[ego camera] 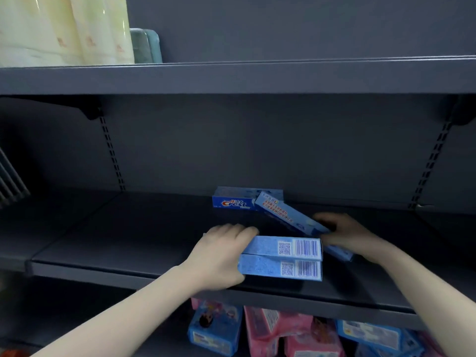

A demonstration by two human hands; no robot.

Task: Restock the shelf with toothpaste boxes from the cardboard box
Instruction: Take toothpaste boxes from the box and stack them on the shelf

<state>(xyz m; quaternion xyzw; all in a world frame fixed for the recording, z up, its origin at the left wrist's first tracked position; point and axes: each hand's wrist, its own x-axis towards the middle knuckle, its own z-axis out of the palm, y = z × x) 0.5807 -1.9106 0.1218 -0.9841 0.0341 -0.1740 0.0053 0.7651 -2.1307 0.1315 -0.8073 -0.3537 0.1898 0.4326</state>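
Currently you are mid-placement. Your left hand [219,256] grips two stacked toothpaste boxes [282,257] near the shelf's [103,253] front edge, barcodes facing you. Your right hand [345,234] is curled round the near end of a tilted box [288,215], whose far end leans on a Crest box [233,202] lying along the back edge. Next, judged: lay the tilted box flat, then set the pair beside it. No cardboard box is in view. Below, the lower shelf holds pink and blue packs [283,333]; above, pale rolls [64,29].
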